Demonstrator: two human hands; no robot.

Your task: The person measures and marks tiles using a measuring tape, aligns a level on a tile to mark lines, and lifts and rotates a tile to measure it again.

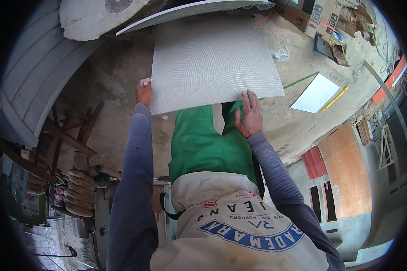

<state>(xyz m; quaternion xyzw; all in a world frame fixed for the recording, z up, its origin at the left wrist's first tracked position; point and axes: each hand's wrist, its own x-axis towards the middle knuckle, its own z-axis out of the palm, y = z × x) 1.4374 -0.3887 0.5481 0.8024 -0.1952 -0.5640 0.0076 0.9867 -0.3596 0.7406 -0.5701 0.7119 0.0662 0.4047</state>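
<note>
Head view. A stained concrete floor (pixel 122 63) is spread beneath everything. Over it, just in front of a pair of green trousers (pixel 212 147), a large grey rectangular panel covered in combed, curved ridges (pixel 212 63) is held, ridged face visible. To the upper right, a printed brown cardboard box (pixel 319 20) is seen. A white rectangular sheet (pixel 315 93) is laid right of the panel. By the left hand (pixel 144 94), the panel's left edge is gripped near the close corner, fingers curled. The right hand (pixel 249 115) is laid against the near edge, fingers extended, thumb apart; any hold underneath cannot be told. Crumpled clear plastic (pixel 282 52) is noted nearby; a thin yellow bar (pixel 334 99) is set beside the sheet.
</note>
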